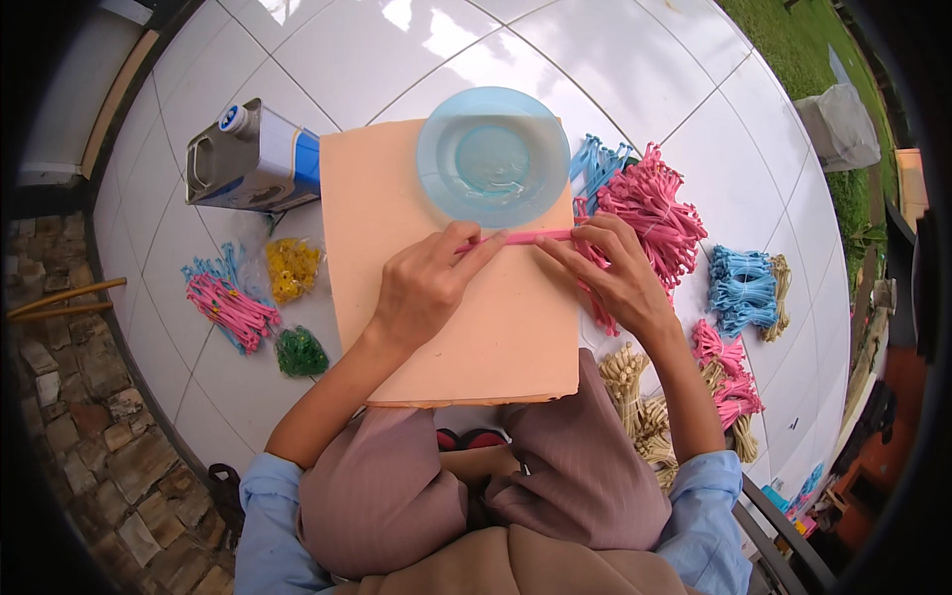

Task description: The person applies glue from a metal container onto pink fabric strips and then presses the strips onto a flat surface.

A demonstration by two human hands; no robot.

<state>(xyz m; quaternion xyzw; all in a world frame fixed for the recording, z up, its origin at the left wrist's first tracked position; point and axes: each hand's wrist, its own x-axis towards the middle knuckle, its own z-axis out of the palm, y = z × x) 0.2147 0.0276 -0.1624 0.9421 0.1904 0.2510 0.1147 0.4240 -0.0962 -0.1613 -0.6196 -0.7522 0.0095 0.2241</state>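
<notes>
One blue bowl [493, 155], one peach board [448, 297], one metal can [250, 159], two hands.

Light: bright daylight, even, soft, from above/top of frame.
Glare: white patches on glossy floor tiles [327, 40] at top; faint sheen on blue plate [493, 156].
Shadows: weak, short, under hands & peach board [446, 327].
Focus: centre sharp, no motion blur.
Edges: heavy fisheye bend, tile lines curve, black vignette ring all round, rim detail squeezed & softer.
</notes>
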